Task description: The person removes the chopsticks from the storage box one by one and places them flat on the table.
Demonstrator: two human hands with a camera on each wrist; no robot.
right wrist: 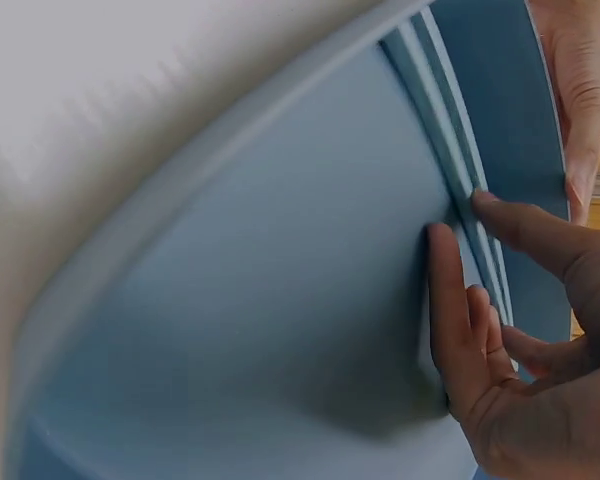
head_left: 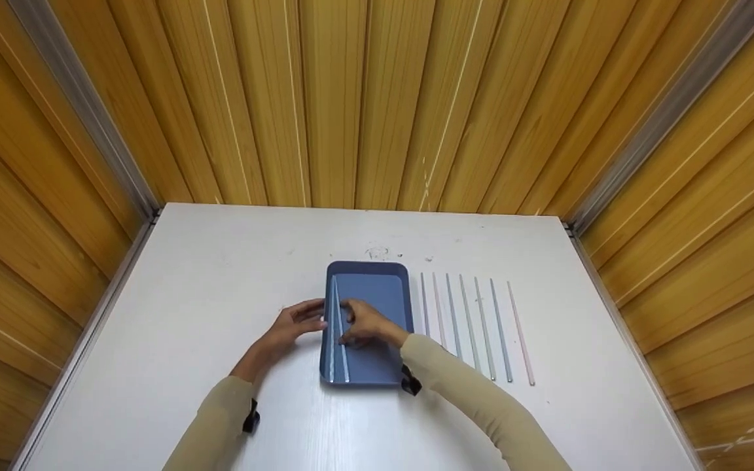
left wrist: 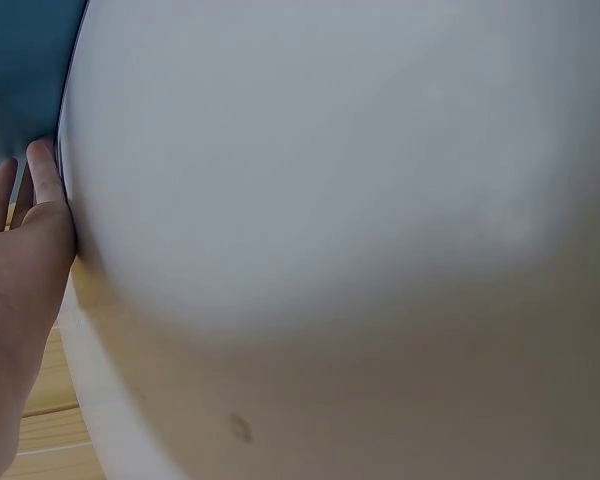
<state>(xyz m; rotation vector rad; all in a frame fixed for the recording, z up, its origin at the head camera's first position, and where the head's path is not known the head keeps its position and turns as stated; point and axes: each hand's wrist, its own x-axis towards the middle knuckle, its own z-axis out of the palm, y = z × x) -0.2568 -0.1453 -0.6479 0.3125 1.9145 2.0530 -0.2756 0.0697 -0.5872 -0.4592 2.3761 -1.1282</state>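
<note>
A blue rectangular tray (head_left: 377,268) lies on the white table. Inside, along its left wall, are two pale blue sticks, apparently chopsticks; the left chopstick (head_left: 332,363) and right chopstick (head_left: 345,366) spread slightly apart at their near ends. My right hand (head_left: 365,322) is inside the tray, its fingertips touching the chopsticks (right wrist: 445,110) from the right; in the right wrist view the fingers are loosely bent and spread. My left hand (head_left: 292,326) rests against the tray's outer left wall, fingers extended, as the left wrist view shows with the hand (left wrist: 25,250) beside the tray (left wrist: 30,70).
Several more chopsticks (head_left: 495,320) in pink, blue and greenish tones lie in a spaced row right of the tray; my right sleeve (head_left: 462,379) covers the near ends of some. Wood-patterned panels (head_left: 331,98) enclose the white table (head_left: 207,275).
</note>
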